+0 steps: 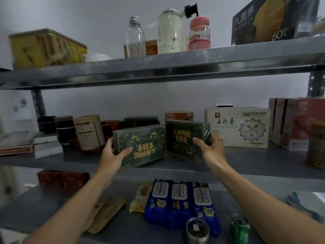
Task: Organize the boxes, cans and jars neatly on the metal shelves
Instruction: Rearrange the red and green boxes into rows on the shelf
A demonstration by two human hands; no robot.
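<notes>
Two dark green boxes with gold lettering stand side by side on the middle metal shelf (255, 161). My left hand (112, 152) grips the left green box (140, 145), whose lettering is upside down, thumb across its front. My right hand (209, 148) grips the right green box (186, 138) at its right end, thumb on the front. The two boxes almost touch in the middle.
A white box (242, 127) and red boxes (295, 124) stand right of my hands; tins and jars (88, 132) crowd the left. The top shelf (175, 67) carries bottles, a yellow tin and a black box. Below lie blue packets (179, 201), a green can (239, 228) and a jar.
</notes>
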